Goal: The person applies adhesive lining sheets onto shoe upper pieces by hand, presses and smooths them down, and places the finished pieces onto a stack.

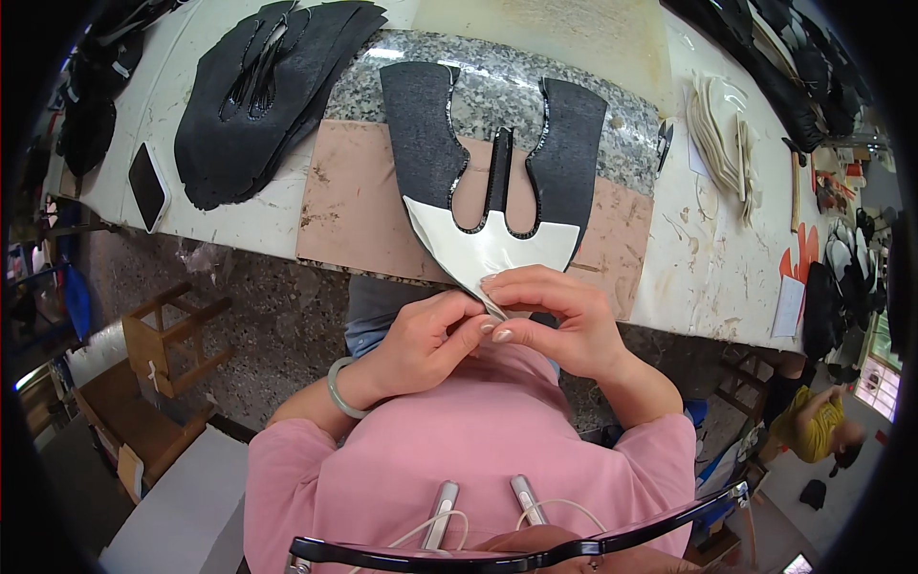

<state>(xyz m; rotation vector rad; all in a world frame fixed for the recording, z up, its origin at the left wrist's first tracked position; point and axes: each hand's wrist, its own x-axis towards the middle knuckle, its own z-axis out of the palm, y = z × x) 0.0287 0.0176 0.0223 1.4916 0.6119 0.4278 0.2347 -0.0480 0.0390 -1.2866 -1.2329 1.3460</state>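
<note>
A black, U-shaped shoe upper (421, 143) with a narrow centre tongue lies flat in front of me, its two wings pointing away. Over its near part sits a white lining piece (497, 251). My left hand (435, 340) pinches the near edge of this layered work between thumb and bent fingers. From the other side my right hand (564, 320) grips the same edge, thumb below and fingers on the white surface. Both sets of fingertips meet at the tip, which hangs past the table's front edge and is partly hidden by them.
Beneath the upper are a pinkish board (339, 182) and a speckled stone slab (626, 143). Stacked black pieces (220, 153) and a phone (148, 187) lie left; a stack of off-white pieces (717, 134) lies right. A wooden stool (172, 340) stands lower left. Another person (813, 426) is far right.
</note>
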